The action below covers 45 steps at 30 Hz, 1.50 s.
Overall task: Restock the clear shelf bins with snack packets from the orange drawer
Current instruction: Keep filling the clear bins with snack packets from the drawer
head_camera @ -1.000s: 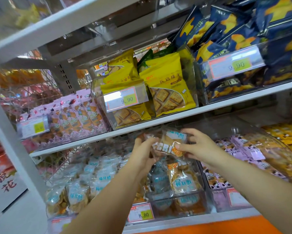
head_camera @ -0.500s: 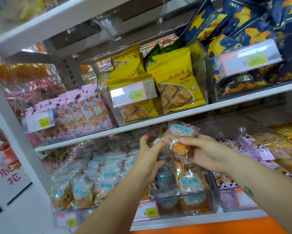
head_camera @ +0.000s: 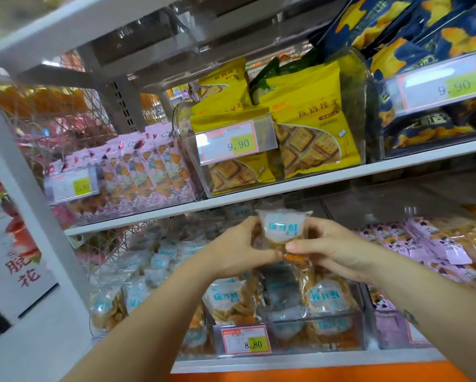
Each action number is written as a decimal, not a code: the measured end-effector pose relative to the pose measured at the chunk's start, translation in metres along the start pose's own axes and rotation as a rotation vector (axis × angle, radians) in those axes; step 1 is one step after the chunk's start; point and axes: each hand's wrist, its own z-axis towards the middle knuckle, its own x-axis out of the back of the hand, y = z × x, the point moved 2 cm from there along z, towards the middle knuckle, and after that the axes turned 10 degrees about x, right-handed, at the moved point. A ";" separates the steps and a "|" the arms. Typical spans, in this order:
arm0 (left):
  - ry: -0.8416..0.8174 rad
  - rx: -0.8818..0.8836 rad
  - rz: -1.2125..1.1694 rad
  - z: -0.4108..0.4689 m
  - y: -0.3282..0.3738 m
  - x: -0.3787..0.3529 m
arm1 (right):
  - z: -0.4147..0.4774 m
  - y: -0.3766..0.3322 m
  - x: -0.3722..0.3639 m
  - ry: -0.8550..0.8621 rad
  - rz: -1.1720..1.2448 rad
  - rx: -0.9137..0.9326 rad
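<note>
Both hands grip one snack packet [head_camera: 282, 228], now upright w/ its blue label facing out; half a sec ago it was tilted. Left hand [head_camera: 231, 252] fingers curl round its left edge; right hand [head_camera: 333, 249] thumb & fingers pinch the lower right corner. It hovers just above the clear bin [head_camera: 341, 336] w/ the 8.80 tag [head_camera: 246, 343], prob. the same product, though blur hides detail. Squared up, it looks ready to drop in.
</note>
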 end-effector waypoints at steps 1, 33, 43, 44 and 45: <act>0.002 -0.017 -0.007 0.001 -0.004 0.000 | 0.000 0.000 -0.001 0.001 -0.064 0.024; -0.093 -0.115 0.299 0.008 -0.094 0.024 | 0.084 0.032 0.013 0.089 -1.207 -0.289; -0.107 -0.119 0.282 0.001 -0.092 0.025 | 0.081 0.026 0.003 0.017 -1.214 -0.058; -0.109 -0.120 0.282 0.001 -0.092 0.025 | 0.081 0.025 0.006 0.010 -1.211 -0.117; -0.110 -0.119 0.283 0.001 -0.092 0.025 | 0.080 0.026 0.009 0.003 -1.234 -0.173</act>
